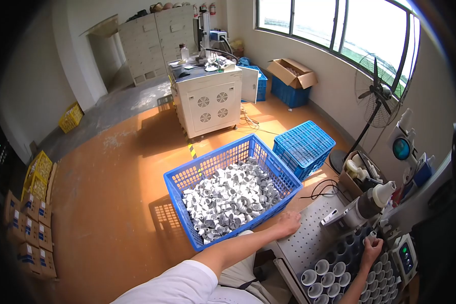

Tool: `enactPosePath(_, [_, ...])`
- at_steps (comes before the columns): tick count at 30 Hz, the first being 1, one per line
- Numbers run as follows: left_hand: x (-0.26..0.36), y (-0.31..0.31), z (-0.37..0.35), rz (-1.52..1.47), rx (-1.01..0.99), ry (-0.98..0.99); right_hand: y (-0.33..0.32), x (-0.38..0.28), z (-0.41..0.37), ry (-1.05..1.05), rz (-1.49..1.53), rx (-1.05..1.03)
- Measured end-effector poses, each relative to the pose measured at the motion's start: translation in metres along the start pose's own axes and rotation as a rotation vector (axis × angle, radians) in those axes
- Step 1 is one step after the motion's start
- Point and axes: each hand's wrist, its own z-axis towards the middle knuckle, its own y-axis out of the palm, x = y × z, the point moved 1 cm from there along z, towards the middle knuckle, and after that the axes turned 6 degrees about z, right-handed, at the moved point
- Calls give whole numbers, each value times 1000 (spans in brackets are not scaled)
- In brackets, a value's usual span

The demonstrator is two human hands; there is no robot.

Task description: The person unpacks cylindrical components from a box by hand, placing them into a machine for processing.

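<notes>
My left hand [289, 223] is closed, low over the left part of the perforated metal work plate [309, 238], close to the blue crate's right corner; what it holds, if anything, is hidden. At the right, my right hand [372, 249] pinches a small pale fitting [372, 236] above a dark tray with round holes. Rows of white cups [328, 279] stand in front of and beside my right forearm. A blue crate [228, 242] left of the plate holds a heap of small white and grey pipe fittings [233, 195].
A machine head with a nozzle [372, 202] rises over the plate. The control box [406, 256] stands at the right. Behind are a lidded blue crate [304, 147], an open carton [362, 172] of parts, a standing fan [375, 96] and a white cabinet [210, 104].
</notes>
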Motion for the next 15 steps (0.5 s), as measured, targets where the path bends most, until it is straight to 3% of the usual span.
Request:
enactPosePath(7, [-3, 4, 1, 20, 34, 41, 0, 1, 0, -15, 8, 12])
enactPosePath(10, [-4, 8, -1, 14, 137, 74, 0, 1, 0, -16, -3, 13])
enactPosePath(15, [-5, 8, 2, -16, 87, 39, -1, -1, 0, 7, 4, 1])
